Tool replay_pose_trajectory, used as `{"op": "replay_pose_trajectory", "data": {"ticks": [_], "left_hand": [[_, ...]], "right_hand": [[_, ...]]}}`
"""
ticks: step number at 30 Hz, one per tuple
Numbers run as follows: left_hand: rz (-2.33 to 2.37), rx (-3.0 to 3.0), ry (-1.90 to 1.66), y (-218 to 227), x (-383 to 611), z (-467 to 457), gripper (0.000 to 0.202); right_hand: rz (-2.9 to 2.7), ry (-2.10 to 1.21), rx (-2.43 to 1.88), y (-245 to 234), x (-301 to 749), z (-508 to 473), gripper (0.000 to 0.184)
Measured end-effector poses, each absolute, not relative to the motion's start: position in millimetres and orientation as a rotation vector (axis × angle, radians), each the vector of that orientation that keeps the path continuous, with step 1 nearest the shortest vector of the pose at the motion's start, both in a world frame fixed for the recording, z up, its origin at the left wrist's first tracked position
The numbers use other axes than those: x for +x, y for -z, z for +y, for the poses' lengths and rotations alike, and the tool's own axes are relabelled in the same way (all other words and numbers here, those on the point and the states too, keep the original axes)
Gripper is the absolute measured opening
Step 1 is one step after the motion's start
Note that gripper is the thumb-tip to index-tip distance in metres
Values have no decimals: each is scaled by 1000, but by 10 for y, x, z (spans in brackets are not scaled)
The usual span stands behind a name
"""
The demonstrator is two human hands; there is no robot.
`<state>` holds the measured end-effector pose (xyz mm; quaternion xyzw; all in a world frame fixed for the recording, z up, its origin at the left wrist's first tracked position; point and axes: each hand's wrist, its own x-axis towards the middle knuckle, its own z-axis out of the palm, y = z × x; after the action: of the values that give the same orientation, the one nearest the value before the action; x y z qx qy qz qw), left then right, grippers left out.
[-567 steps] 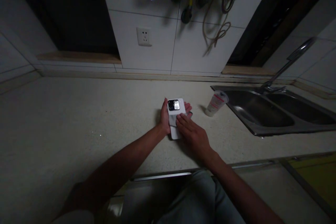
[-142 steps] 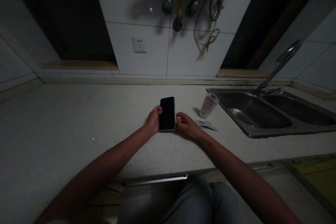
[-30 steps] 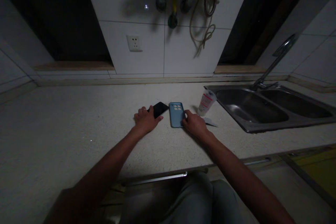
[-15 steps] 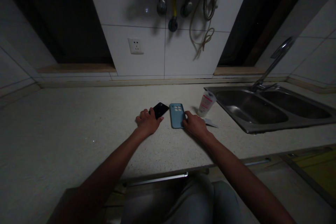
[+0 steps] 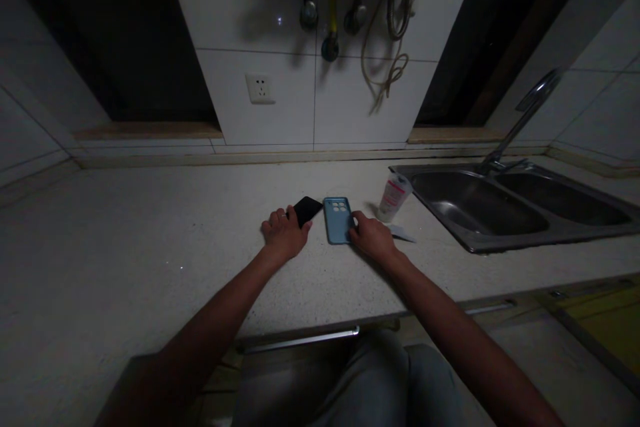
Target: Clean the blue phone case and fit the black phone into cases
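Observation:
My left hand (image 5: 285, 232) is closed around the lower part of a black smartphone (image 5: 308, 209), which is tilted a little to the right on the counter. Just right of it lies a blue phone case (image 5: 339, 222) with several camera cutouts at its top end, its hollow side apparently up. The fingers of my right hand (image 5: 371, 237) grip the right edge of the case; some fingertips are hidden. Behind my right hand stands a clear plastic cup (image 5: 393, 197) with pink print, and a flat pale piece (image 5: 401, 233) sticks out beside the hand.
A steel double sink (image 5: 480, 203) with a tall faucet (image 5: 525, 117) is set into the pale countertop (image 5: 150, 227) at the right. Pipes and a hanging cord (image 5: 386, 83) run down the tiled wall, where a socket (image 5: 260, 89) sits. A drawer handle (image 5: 305, 340) is below the front edge.
The phone's visible face looks plain dark now, where small marks showed earlier; my left hand has shifted slightly right with it. My right hand and the case have barely moved.

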<state>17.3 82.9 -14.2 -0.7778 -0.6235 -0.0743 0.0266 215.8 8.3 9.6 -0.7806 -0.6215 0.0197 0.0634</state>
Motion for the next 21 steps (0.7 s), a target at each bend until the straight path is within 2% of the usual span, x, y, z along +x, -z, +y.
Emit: {"op": "replay_pose_trajectory", "data": {"ticks": [6,12,17,19,21], "left_hand": [[-1872,-2395,221,97,164,830,75],[-1847,-2365,244,-44,111,856,65],[-1937,-2394,245,-108,76,861,78],[-1970,-2426,252,-123,65,863,83],[-2003,-2458,249,-138,53,866,85]], "right_hand": [[-1881,-112,-2308,-73,2181,96,40],[-1927,-180,-2230,-65,2240,83,55],[-2037,-220,-2156,-94,2279,69,66],[-2021,-213,-2088,-113,2271,63,63],[-1906,-181,-1976,-137,2270,55,51]]}}
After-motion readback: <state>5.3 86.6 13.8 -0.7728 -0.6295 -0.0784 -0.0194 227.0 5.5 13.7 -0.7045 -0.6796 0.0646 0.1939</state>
